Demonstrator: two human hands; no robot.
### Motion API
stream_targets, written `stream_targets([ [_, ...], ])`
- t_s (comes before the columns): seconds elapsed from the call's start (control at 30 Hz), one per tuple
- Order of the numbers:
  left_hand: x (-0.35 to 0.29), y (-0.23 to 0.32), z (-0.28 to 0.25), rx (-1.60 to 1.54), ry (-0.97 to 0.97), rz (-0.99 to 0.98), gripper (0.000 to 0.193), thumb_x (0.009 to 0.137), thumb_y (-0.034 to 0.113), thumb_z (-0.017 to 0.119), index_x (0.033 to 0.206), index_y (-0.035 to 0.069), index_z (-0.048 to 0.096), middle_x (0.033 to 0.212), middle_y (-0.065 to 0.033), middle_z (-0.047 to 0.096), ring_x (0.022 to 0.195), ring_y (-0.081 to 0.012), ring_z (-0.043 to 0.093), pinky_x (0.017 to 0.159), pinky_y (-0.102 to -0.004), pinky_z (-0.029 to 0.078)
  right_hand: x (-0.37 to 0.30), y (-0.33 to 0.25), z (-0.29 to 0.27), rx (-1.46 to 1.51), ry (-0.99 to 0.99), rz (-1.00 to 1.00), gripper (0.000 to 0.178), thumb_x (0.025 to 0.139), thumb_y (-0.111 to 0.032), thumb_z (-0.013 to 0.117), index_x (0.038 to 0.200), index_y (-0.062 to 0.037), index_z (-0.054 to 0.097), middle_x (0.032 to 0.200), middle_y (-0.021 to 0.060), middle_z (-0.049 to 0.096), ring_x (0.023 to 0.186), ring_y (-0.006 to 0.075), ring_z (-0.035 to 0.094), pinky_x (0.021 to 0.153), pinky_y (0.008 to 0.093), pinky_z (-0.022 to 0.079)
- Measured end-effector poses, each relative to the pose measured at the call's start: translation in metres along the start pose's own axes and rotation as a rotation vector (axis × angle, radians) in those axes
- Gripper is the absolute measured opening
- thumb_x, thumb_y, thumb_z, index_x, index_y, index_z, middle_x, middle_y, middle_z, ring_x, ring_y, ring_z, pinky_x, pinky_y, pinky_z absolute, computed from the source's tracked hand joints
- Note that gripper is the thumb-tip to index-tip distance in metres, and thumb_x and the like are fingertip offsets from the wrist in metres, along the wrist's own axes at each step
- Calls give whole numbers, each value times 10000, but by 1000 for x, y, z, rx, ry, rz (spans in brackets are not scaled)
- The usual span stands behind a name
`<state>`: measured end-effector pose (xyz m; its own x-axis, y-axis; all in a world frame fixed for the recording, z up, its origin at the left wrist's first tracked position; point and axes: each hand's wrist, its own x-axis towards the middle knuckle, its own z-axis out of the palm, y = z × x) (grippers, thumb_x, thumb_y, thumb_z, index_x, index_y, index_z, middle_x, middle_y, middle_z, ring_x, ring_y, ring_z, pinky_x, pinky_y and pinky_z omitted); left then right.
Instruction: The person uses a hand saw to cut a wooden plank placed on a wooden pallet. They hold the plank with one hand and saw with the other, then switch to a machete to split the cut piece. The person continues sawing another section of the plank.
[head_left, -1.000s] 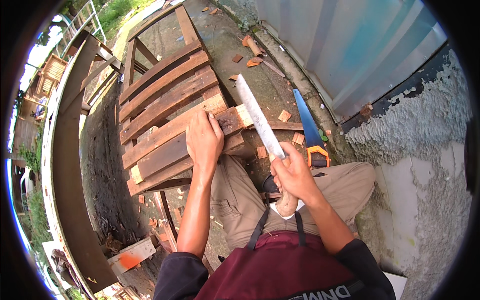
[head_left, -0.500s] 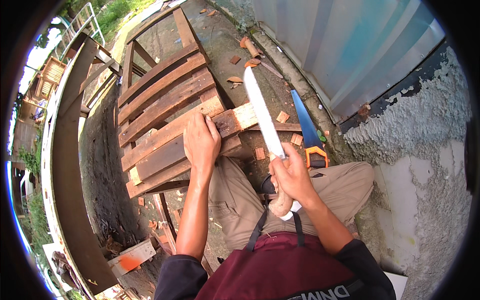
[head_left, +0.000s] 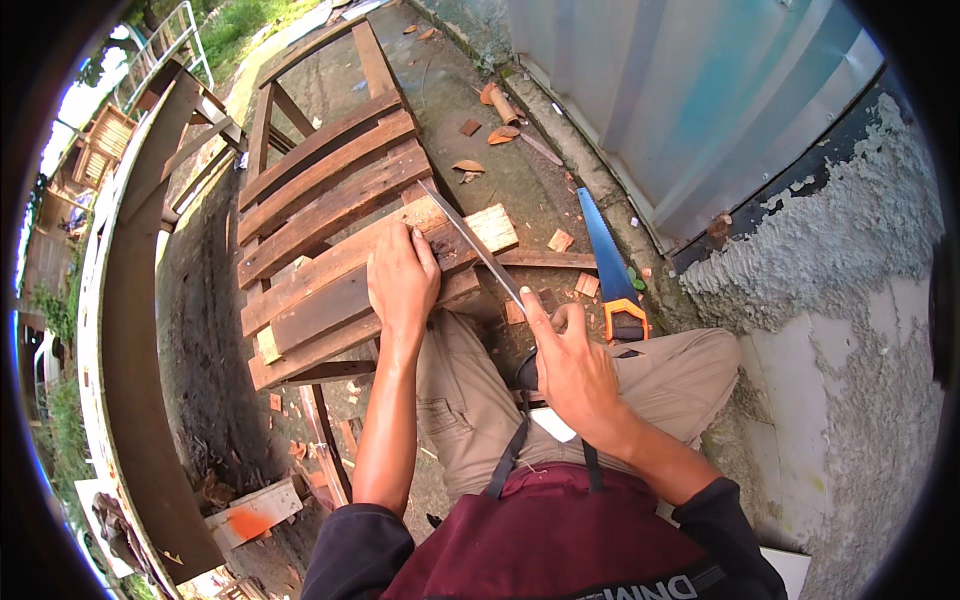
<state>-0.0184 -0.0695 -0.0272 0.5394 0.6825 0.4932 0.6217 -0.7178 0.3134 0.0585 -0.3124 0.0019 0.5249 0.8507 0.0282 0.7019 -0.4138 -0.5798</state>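
Note:
My right hand [head_left: 575, 375] is closed round the handle of a machete [head_left: 478, 245], its index finger lying forward along the back. The blade is seen nearly edge-on and slants up and left across a dark wooden plank [head_left: 330, 312], just short of that plank's pale, chipped right end. Whether the edge touches the wood I cannot tell. My left hand [head_left: 403, 283] presses on the plank left of the blade, fingers bent over its far side. The plank lies on a slatted wooden frame [head_left: 330, 220] in front of my knees.
On the ground at the right lies a handsaw [head_left: 606, 250] with a blue blade and orange handle. Wood offcuts [head_left: 560, 240] and dry leaves are scattered nearby. A corrugated metal sheet [head_left: 670, 110] and rough wall [head_left: 830, 240] border the right. Left stands a long brown board [head_left: 135, 350].
The machete has swung down and left from its raised position, and its blade has turned edge-on over the plank. My left hand stays on the wood.

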Motion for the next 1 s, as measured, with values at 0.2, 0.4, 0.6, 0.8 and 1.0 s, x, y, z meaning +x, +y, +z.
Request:
stream_targets([
  [0.2, -2, -2, 0, -8, -9, -12, 231, 998, 241, 560, 954, 15, 571, 923, -184, 617, 886, -395, 601, 788, -481, 447, 15, 65, -22, -206, 98, 143, 693, 907, -32, 621, 1547, -146, 383, 1067, 280, 565, 806, 463, 670, 706, 540, 557],
  [0.4, -4, -2, -13, 19, -93, 137, 546, 907, 519, 676, 1107, 13, 632, 1085, -186, 656, 1039, -384, 617, 901, -471, 459, 7, 173, 43, 5, 88, 341, 581, 932, -143, 635, 1456, 1, 429, 1136, 349, 639, 941, 531, 659, 861, 577, 533],
  [0.6, -5, 0, -19, 127, -248, 180, 816, 749, 660, 776, 1222, 15, 618, 1197, -177, 649, 1138, -348, 606, 970, -457, 452, -1, 195, 124, 193, 23, 495, 593, 876, -151, 682, 1391, 44, 460, 1085, 295, 651, 1042, 489, 647, 898, 531, 525],
  [0.8, -7, 5, -12, 161, -174, 178, 844, 701, 651, 817, 1233, 25, 623, 1168, -154, 679, 1139, -348, 617, 975, -452, 462, 51, 238, 177, 37, 124, 155, 638, 859, -120, 709, 1409, 25, 419, 1332, 283, 524, 1188, 472, 577, 978, 528, 503],
  [1.0, -11, 0, -5, 200, -85, 213, 790, 683, 602, 852, 1198, 42, 640, 1137, -150, 688, 1073, -346, 647, 930, -447, 496, 43, 282, 205, 103, 133, 451, 505, 867, -187, 721, 1307, 19, 584, 1336, 257, 544, 1246, 448, 554, 1065, 481, 463],
])
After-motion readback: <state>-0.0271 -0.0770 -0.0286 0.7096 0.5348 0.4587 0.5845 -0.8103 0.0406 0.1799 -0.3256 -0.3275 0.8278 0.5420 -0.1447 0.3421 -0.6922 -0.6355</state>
